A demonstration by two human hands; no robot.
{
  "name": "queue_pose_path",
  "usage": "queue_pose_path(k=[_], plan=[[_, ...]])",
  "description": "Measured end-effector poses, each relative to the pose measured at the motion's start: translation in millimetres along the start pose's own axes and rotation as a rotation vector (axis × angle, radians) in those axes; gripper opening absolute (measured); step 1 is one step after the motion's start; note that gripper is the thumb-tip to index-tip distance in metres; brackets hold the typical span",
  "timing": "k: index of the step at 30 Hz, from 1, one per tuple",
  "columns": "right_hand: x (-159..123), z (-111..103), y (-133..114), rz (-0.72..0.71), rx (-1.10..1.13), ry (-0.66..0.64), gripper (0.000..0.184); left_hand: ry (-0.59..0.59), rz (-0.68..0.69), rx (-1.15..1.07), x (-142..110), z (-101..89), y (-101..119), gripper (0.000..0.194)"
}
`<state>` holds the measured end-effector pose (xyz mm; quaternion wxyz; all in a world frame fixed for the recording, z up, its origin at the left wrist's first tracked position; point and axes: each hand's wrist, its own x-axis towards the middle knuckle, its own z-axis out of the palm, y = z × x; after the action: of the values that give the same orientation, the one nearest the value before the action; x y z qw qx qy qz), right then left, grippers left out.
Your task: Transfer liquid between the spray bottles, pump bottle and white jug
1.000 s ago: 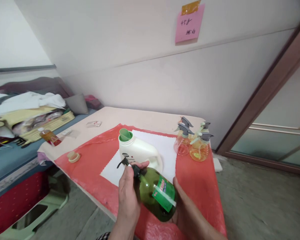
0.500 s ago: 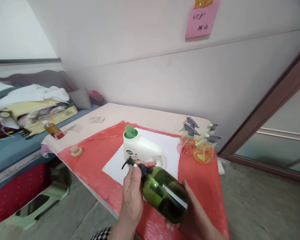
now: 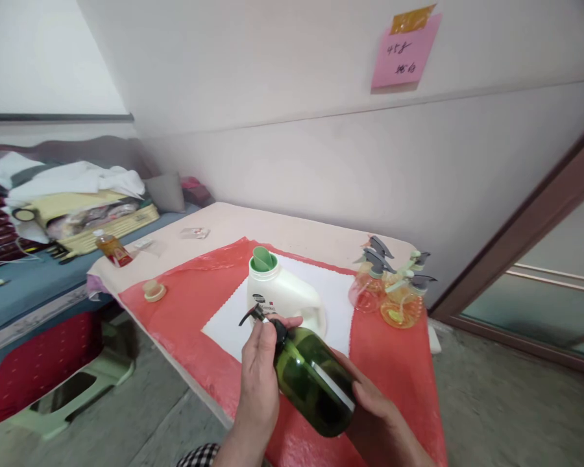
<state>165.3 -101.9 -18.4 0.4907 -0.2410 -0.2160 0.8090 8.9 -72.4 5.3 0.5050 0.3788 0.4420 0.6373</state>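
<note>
A dark green pump bottle [image 3: 314, 383] lies tilted across both my hands, its black pump head pointing up and left. My left hand [image 3: 260, 370] is closed around the bottle's neck, just below the pump. Against the side and base of the bottle, my right hand [image 3: 374, 412] curls, with its fingers partly hidden behind the glassy body. Right behind the bottle stands a white detergent jug [image 3: 287, 292] with a green spout and no cap on it. The jug sits on a white cloth [image 3: 338, 292] over a red sheet [image 3: 384, 376].
Several spray bottles [image 3: 401, 308] stand at the table's right side. A beige cap [image 3: 154, 290] lies on the left of the red sheet, and an amber bottle [image 3: 113, 250] stands near the left edge. Below is a stool with a red cover [image 3: 43, 363].
My right hand has shifted its hold along the bottle, and the bottle's base has moved slightly left. The camera view has turned a little; the left hand keeps the neck.
</note>
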Motion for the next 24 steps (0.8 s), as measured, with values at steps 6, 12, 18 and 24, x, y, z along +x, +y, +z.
queue_pose_path(k=[6, 12, 18, 24], plan=[[3.9, -9.8, 14.7, 0.122, 0.115, 0.099, 0.051, -0.033, 0.023, 0.027, -4.1, 6.1, 3.5, 0.044], [7.7, -8.8, 17.9, 0.185, 0.117, 0.108, 0.064, -0.072, 0.006, 0.047, -4.0, 2.4, -3.2, 0.042], [8.5, -10.0, 6.2, 0.069, 0.111, 0.081, 0.049, -0.068, -0.126, 0.149, 2.3, -0.4, 3.5, 0.05], [3.0, -1.3, 10.6, 0.058, -0.024, -0.083, 0.052, -0.218, -0.197, 0.129, -13.9, -14.2, 19.5, 0.068]])
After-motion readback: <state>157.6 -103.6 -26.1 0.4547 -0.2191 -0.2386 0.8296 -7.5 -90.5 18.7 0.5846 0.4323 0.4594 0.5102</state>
